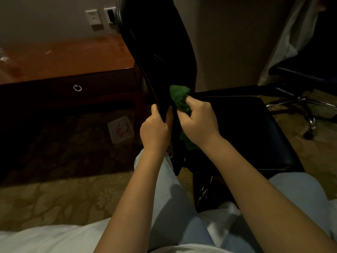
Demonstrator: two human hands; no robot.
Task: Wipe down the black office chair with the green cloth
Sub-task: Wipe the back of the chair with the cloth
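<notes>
The black office chair (160, 42) stands in front of me, its tall backrest seen edge-on and its seat (246, 128) stretching to the right. My left hand (155, 130) grips the lower edge of the backrest. My right hand (197, 123) holds the bunched green cloth (179, 96) and presses it against the backrest just above the seat. A tail of the cloth hangs below my right wrist.
A dark wooden desk (60, 59) with a ring-pull drawer stands at the left, under wall sockets (94, 19). A second office chair (302, 99) with a chrome wheeled base is at the right. Patterned carpet (45, 199) lies below, my legs in light trousers close by.
</notes>
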